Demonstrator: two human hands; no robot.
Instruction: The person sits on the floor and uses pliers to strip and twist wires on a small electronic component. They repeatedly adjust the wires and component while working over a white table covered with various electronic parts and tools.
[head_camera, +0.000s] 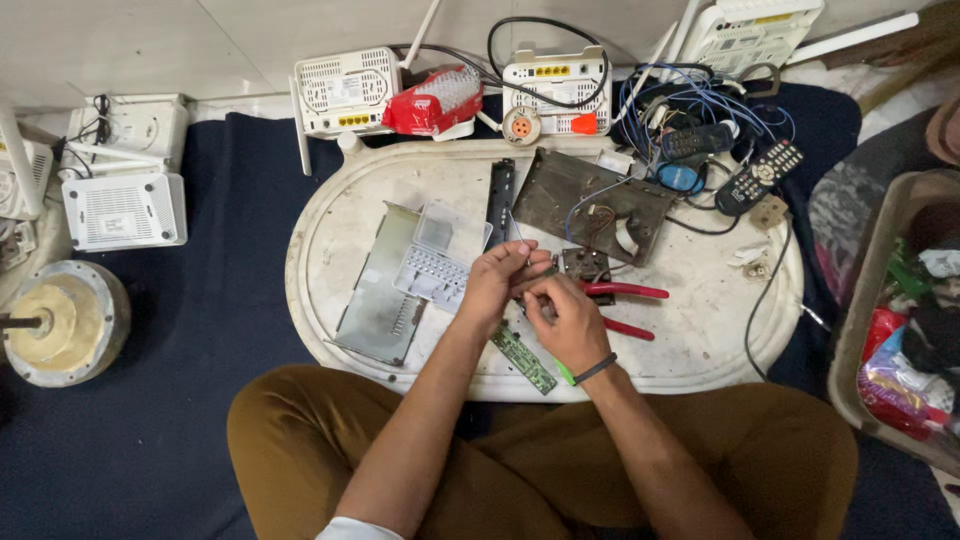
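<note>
White oval tray (340, 215) carries a metal plate (380, 295), dark circuit board (590, 200), red pliers (625, 292); green board strip (525, 362) part hidden under the wrists. Left hand (497, 285) and right hand (565, 320) meet mid-tray, fingers curled and pinched on a small part. The part itself is too small to make out.

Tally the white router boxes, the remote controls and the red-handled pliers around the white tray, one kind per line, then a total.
White router boxes: 6
Remote controls: 2
Red-handled pliers: 1
Total: 9
</note>
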